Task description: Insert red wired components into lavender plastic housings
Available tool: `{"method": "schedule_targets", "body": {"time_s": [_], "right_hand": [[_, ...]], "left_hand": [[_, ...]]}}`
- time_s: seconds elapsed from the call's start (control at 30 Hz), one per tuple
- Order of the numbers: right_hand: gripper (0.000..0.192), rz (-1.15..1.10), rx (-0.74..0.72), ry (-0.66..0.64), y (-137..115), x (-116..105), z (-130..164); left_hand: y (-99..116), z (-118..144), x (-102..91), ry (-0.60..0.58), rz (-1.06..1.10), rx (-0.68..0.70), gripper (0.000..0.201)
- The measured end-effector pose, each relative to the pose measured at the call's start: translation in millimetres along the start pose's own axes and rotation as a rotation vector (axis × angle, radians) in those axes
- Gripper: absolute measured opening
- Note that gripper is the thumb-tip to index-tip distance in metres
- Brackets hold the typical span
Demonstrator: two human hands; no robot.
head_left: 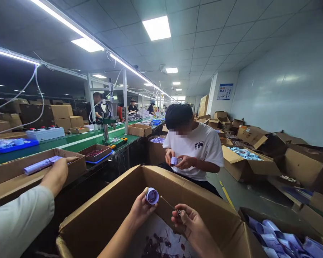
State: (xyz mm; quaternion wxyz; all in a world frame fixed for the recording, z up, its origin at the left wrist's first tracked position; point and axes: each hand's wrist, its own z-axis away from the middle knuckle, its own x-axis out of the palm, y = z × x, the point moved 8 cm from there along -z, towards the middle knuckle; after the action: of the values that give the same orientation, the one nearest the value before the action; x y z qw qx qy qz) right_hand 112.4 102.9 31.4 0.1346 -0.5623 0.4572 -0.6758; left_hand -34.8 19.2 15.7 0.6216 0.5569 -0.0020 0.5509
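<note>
My left hand [141, 211] grips a short purple plastic cylinder [151, 196], its open end facing me and dark reddish parts visible inside. A pale covering sits on one fingertip. To its right, my right hand [188, 220] pinches a small round dark part [179, 212] with a thin wire [167, 202] sticking out toward the cylinder; the wire's tip is apart from it. Both hands are above a large open cardboard box [102, 204]. Dark red small parts with wires [164, 245] lie on a pale sheet at its bottom, partly hidden by my arms.
A co-worker's hand [57, 172] reaches over a long carton with purple tubes [40, 165] at left. Across from me, a seated person [195, 150] handles a purple cylinder. Several purple cylinders [288, 236] fill a box at lower right. A bench press [109, 118] stands on the green line.
</note>
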Motion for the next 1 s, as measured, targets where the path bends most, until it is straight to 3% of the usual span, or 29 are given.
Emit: {"method": "schedule_targets", "body": {"time_s": [0.23, 0.43, 0.63, 1.0], "right_hand": [[0.041, 0.054, -0.075, 0.030, 7, 8, 0], [0.042, 0.202, -0.128, 0.013, 11, 9, -3], [0.041, 0.328, -0.151, -0.025, 11, 6, -4], [0.042, 0.442, -0.188, -0.035, 9, 6, -4]], "left_hand": [[-7, -1, 9.5, -0.086, 0.048, 0.016, 0.011], [-17, 8, 25.5, -0.224, -0.012, 0.012, 0.047], [-20, 14, 34.6, -0.267, -0.005, 0.011, 0.054], [-19, 12, 31.5, -0.303, 0.039, 0.030, 0.051]]}}
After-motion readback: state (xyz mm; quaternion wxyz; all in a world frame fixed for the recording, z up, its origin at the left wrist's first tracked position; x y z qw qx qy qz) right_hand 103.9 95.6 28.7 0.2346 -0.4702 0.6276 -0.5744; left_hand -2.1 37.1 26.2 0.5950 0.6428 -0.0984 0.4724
